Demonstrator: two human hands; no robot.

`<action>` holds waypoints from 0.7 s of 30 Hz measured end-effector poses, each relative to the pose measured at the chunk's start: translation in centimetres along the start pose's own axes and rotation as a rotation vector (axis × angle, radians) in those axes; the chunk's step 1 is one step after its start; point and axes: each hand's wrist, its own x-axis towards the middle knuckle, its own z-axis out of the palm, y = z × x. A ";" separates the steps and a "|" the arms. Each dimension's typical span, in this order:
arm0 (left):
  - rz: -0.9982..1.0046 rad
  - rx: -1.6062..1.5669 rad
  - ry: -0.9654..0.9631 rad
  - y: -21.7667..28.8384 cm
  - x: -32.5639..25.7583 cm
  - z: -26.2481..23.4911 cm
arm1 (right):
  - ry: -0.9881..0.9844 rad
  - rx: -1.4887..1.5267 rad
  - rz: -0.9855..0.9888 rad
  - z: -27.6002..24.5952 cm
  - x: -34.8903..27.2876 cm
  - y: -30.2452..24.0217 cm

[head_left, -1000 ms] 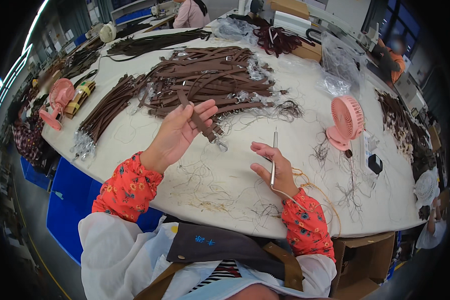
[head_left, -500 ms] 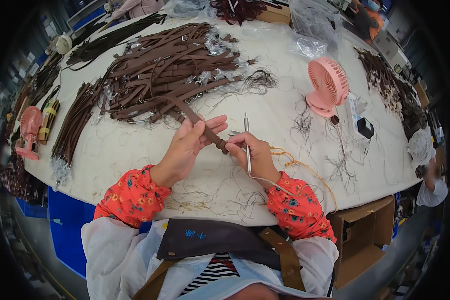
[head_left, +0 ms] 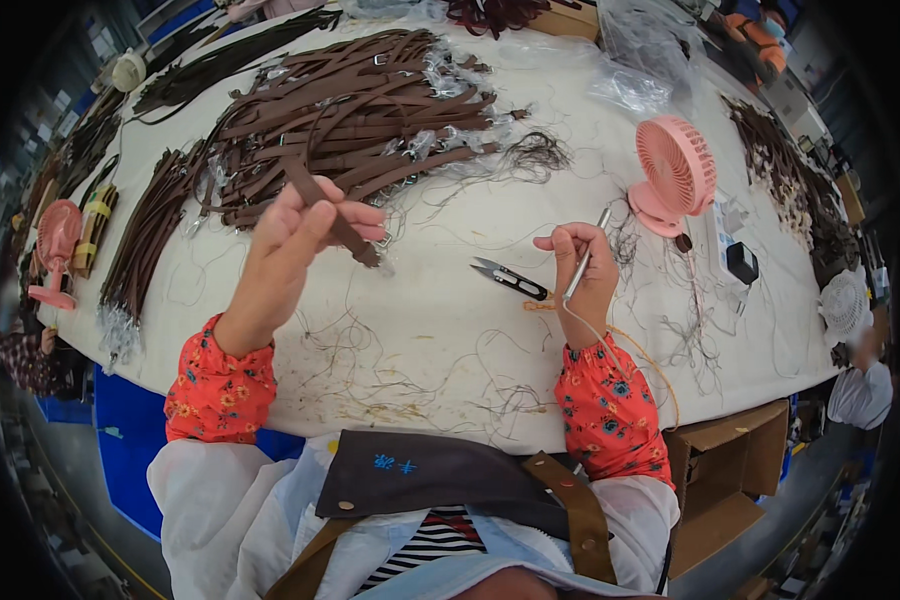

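Table (head_left: 450, 350), one held strap (head_left: 354, 240), two pink fans (head_left: 676, 160) (head_left: 60, 236)

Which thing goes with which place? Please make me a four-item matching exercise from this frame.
1. Pen-like metal tool
2. Single brown strap
3. Small scissors
4. Open cardboard box

A. In the left hand
B. In the right hand
C. Below the edge of the table, at the right
D. On the table, between the hands

Pairs: 1-B, 2-A, 3-D, 4-C
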 end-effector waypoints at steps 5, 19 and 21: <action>0.139 0.185 0.127 6.0 -0.9 -6.6 | 0.041 -0.141 -0.030 -0.8 1.3 0.9; 0.329 1.333 0.462 14.1 -1.6 -26.3 | -0.208 -0.413 -0.172 -0.4 -0.7 2.7; 0.255 1.391 0.614 13.5 -2.4 -29.3 | -0.249 -0.432 -0.163 -0.6 -0.7 2.8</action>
